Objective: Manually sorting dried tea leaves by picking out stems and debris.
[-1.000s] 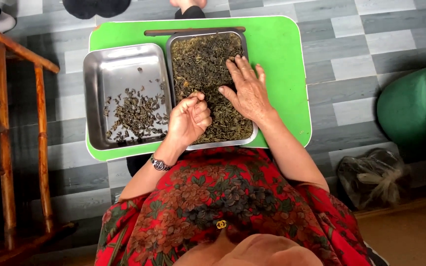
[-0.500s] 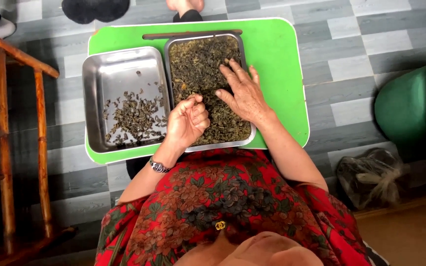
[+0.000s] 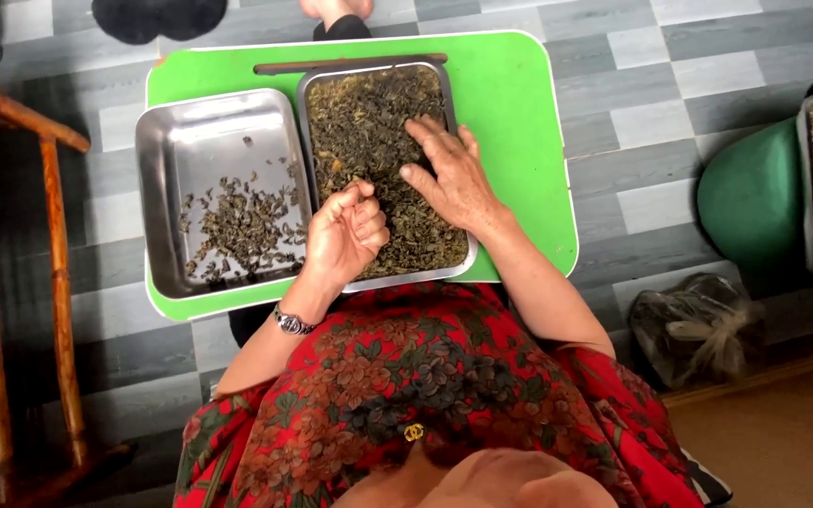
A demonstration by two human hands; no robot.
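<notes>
Sorting dried leaves: right hand [image 3: 452,179] has slid up the full steel tray [image 3: 383,169]
Right fingers spread flat on dark leaves [image 3: 359,122]; left hand [image 3: 345,233] stays loosely curled, contents hidden, beside sparse tray [image 3: 223,193].

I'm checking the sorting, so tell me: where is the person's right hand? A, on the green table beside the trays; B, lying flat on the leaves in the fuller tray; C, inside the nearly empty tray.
B: the right hand lies spread on the leaves in the fuller tray.

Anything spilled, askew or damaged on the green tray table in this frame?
Nothing stands out. The dried leaves stay inside the two metal trays: a full tray under the right hand, a sparse one beside the left hand. The green table shows no spill.
</notes>
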